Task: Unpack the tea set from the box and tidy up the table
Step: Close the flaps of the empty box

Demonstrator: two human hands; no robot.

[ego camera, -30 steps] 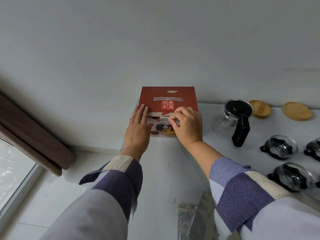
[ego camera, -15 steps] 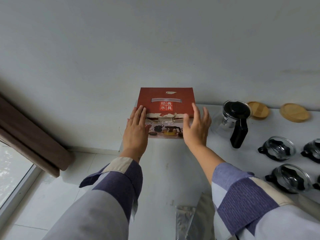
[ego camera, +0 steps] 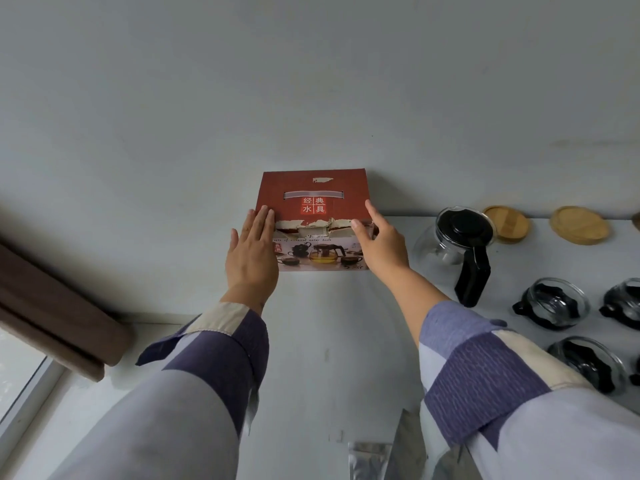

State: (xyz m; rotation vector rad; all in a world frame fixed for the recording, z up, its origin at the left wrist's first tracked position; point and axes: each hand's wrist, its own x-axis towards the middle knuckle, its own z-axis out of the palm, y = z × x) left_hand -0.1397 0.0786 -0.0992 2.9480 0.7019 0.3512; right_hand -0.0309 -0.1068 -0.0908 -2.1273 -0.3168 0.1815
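Note:
A red tea set box (ego camera: 313,194) with a torn front flap stands at the far edge of the white table (ego camera: 329,341), against the wall. My left hand (ego camera: 252,252) lies flat against its left front corner, fingers together. My right hand (ego camera: 379,247) holds the right front corner, thumb on the torn top edge and index finger up along the side. A glass teapot (ego camera: 446,251) with a black lid and handle stands just right of the box. Three glass cups with black handles (ego camera: 552,303) (ego camera: 623,303) (ego camera: 588,362) sit further right.
Two round wooden lids (ego camera: 507,223) (ego camera: 580,225) lie by the wall behind the teapot. A silver foil bag (ego camera: 370,460) lies at the near table edge. The table's left edge drops to the floor; a brown curtain (ego camera: 52,306) hangs at the left.
My right hand left the torn flap on top of the box, opened, and moved to the box's right front corner. The left hand stayed at the left corner.

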